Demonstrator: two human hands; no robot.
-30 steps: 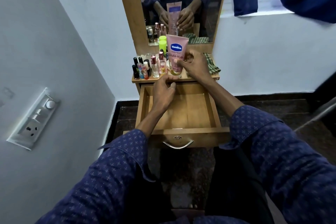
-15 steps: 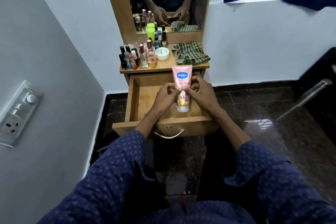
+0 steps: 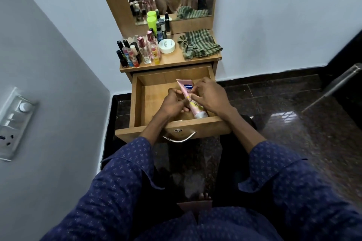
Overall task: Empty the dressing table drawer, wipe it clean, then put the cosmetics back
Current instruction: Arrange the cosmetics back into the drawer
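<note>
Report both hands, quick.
Left hand: holds the pink tube.
Right hand: holds the same tube, low inside the open drawer.

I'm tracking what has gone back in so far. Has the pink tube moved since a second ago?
Yes. The pink tube has come off the tabletop down into the open drawer, held by both hands.

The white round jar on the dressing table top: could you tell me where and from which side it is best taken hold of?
Grip the white round jar across its low side wall, coming from above. It lies flat and wide, bottles crowd its left, and the striped cloth lies at its right, so a top-down pinch front to back looks safest.
</note>
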